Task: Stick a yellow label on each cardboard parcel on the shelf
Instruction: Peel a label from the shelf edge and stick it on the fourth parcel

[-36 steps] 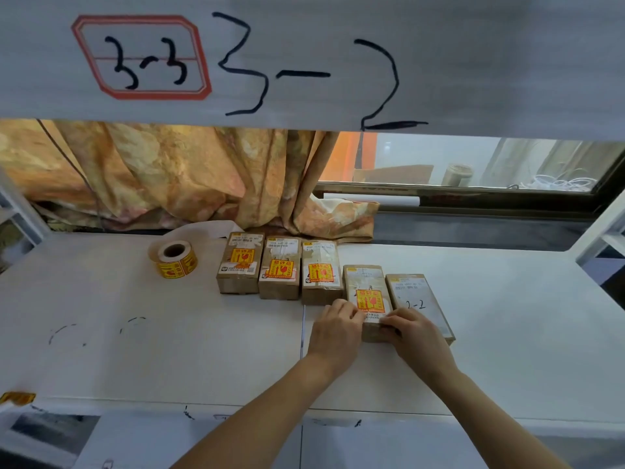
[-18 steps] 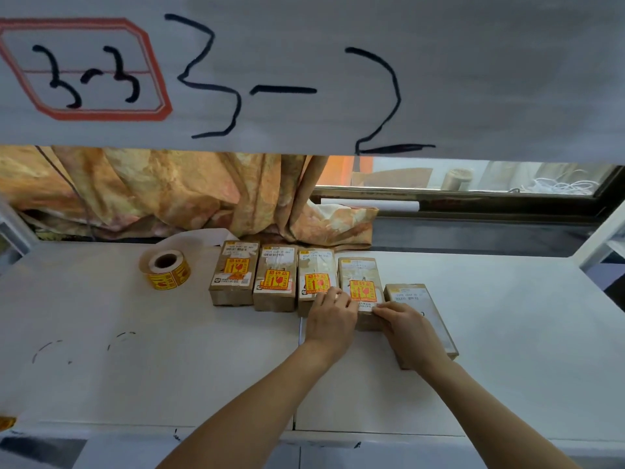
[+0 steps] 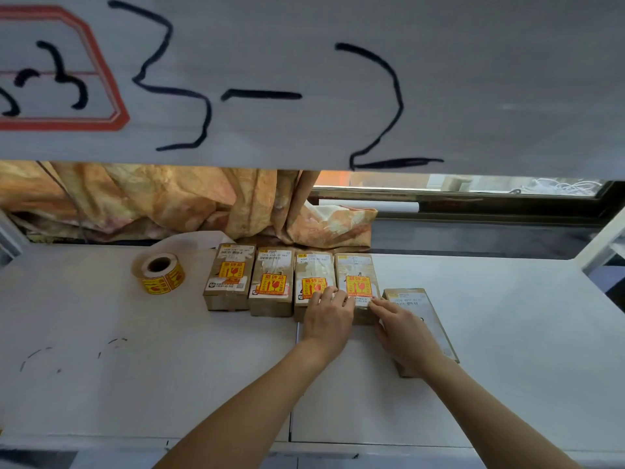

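Between both hands [image 3: 362, 324], fourth parcel [image 3: 356, 270].

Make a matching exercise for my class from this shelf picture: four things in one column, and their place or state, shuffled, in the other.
Things
1. label roll
2. far-right parcel
3. leftmost parcel
4. left hand

Place or state
A. has a yellow label, no hand on it
B. no yellow label showing
C. alone, left of the row
D. fingers on the third and fourth parcels

Pairs: 1-C, 2-B, 3-A, 4-D
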A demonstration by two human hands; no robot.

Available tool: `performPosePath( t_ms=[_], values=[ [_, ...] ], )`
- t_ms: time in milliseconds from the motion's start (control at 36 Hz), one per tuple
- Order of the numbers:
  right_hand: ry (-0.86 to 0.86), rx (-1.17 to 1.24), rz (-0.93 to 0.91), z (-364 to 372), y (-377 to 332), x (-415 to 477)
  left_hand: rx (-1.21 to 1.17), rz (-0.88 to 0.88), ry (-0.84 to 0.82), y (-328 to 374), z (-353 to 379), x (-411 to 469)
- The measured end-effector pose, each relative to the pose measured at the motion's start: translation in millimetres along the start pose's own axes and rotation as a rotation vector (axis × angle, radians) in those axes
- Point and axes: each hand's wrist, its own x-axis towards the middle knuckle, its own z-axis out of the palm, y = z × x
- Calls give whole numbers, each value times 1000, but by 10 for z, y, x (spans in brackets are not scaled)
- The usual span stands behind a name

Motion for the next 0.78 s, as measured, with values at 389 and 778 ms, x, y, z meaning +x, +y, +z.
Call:
performPosePath(
  t_ms=[389, 778],
  values=[
    [128, 22, -58, -17, -108, -29, -169, -1, 68, -91, -52, -144],
    [127, 29, -203, 102, -647, 12, -180, -165, 36, -540, -213, -647]
  ],
)
